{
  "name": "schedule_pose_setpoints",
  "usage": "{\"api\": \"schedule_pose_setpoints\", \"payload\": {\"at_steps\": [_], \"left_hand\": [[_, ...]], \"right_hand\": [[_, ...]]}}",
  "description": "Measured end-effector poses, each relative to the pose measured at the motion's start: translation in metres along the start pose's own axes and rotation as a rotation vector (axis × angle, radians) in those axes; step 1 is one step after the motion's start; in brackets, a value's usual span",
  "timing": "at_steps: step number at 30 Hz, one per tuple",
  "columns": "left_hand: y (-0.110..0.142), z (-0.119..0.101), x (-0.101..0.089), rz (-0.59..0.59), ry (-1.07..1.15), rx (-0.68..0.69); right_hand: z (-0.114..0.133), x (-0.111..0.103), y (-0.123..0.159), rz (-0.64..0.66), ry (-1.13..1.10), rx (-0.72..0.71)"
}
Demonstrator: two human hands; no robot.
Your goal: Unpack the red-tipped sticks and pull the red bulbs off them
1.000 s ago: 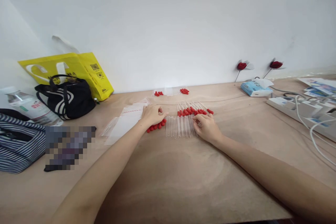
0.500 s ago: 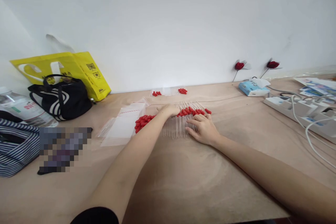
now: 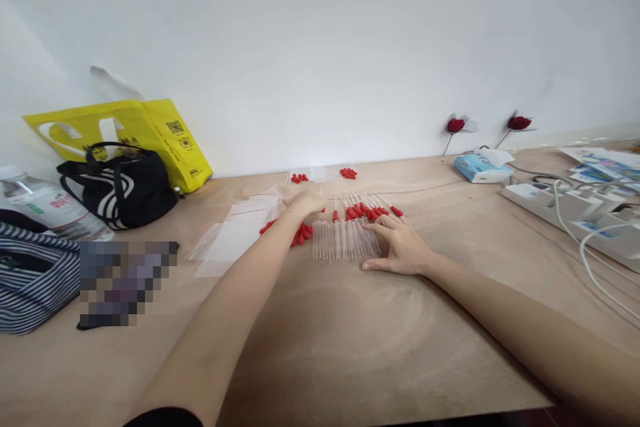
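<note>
My left hand (image 3: 307, 203) is closed, with a red bulb showing at its fingertips; it seems to pinch a glass dropper there, its tube mostly hidden. Just to the right lies a single red-bulbed dropper (image 3: 335, 215), then a group of red-bulbed droppers (image 3: 367, 211) with tubes pointing away. Nearer me runs a row of clear glass tubes (image 3: 337, 240). My right hand (image 3: 397, 243) rests open at the row's right end, fingers apart and thumb near the tube ends. Loose red bulbs (image 3: 301, 235) lie partly behind my left forearm.
Clear zip bags (image 3: 235, 233) lie left of the bulbs. Bags with red bulbs (image 3: 349, 173) lie by the wall. A yellow bag (image 3: 187, 153), black bag (image 3: 145, 193) and striped bag (image 3: 40, 273) stand left. Tissues (image 3: 483, 168) and a power strip (image 3: 575, 220) are right.
My left hand went right to the dropper group, then back left a little with a red bulb at its fingers. One dropper now lies apart. My right hand's fingers have opened.
</note>
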State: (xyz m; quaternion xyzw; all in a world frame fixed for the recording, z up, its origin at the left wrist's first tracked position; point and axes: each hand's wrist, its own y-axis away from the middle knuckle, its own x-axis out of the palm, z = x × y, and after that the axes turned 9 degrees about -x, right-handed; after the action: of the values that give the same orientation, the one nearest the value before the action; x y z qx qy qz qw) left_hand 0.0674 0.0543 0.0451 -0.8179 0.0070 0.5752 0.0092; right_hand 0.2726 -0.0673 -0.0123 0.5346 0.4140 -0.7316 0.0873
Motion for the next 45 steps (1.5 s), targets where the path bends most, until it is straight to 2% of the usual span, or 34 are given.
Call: {"api": "schedule_pose_setpoints", "payload": {"at_steps": [3,7,10,14,17,19,21,28,35,45], "left_hand": [[0.024,0.009,-0.018,-0.052,-0.05,-0.061],[0.068,0.024,-0.03,-0.046,-0.044,-0.012],[0.095,0.037,-0.024,-0.06,0.099,0.125],[0.116,0.054,-0.002,-0.211,0.139,0.292],[0.122,0.063,0.015,-0.315,0.122,0.408],[0.122,0.065,0.023,-0.344,0.103,0.485],[0.121,0.066,0.027,-0.364,0.082,0.54],[0.12,0.059,0.029,-0.434,0.027,0.703],[0.121,0.056,0.029,-0.429,-0.001,0.742],[0.121,0.054,0.03,-0.423,-0.046,0.886]], "right_hand": [[-0.003,-0.001,0.002,0.025,0.011,-0.04],[-0.001,0.0,0.0,0.049,0.05,-0.099],[0.002,0.001,-0.002,0.063,0.05,-0.14],[0.003,0.003,-0.003,0.02,-0.008,-0.151],[0.003,0.003,-0.002,-0.131,-0.037,-0.094],[0.004,0.003,-0.002,-0.26,-0.037,-0.049],[0.008,0.003,-0.003,-0.331,-0.007,-0.045],[0.027,0.015,-0.015,-0.226,0.106,-0.2],[0.033,0.021,-0.018,-0.294,0.069,-0.231],[0.038,0.022,-0.019,-0.332,0.068,-0.334]]}}
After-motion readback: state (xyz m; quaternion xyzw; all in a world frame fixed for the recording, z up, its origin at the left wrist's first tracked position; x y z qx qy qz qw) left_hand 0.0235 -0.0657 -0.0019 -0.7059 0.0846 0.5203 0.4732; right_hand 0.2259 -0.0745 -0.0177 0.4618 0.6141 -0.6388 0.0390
